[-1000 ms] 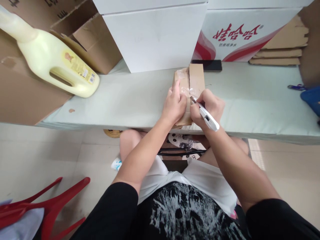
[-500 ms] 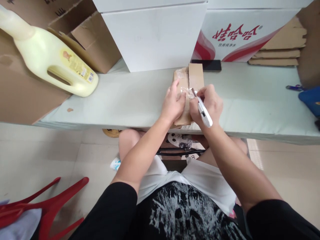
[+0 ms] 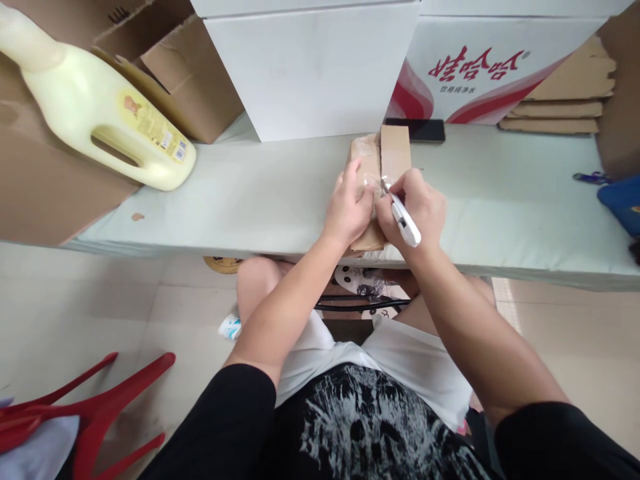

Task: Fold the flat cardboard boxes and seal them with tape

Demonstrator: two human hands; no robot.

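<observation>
A small brown cardboard box (image 3: 396,148) lies at the front of the cloth-covered table, with clear tape (image 3: 371,180) across its seam. My left hand (image 3: 349,208) grips the box's left side, fingers bent over its top. In my right hand (image 3: 421,203) is a white utility knife (image 3: 406,223), held like a pen. Its blade tip meets the tape at the seam, close to my left thumb. My fingers hide the box's middle and part of its right side.
Behind the box stand white cartons (image 3: 320,73) and a black phone (image 3: 420,130). A yellow jug (image 3: 100,113) and an open cardboard box (image 3: 195,73) are on the left. Flattened cardboard (image 3: 555,110) and a blue pouch (image 3: 623,200) lie right. A red stool (image 3: 95,413) stands on the floor.
The knife's blade has shifted slightly left and lower into the tape at the seam, its handle tilting a little. My left hand keeps its hold on the box.
</observation>
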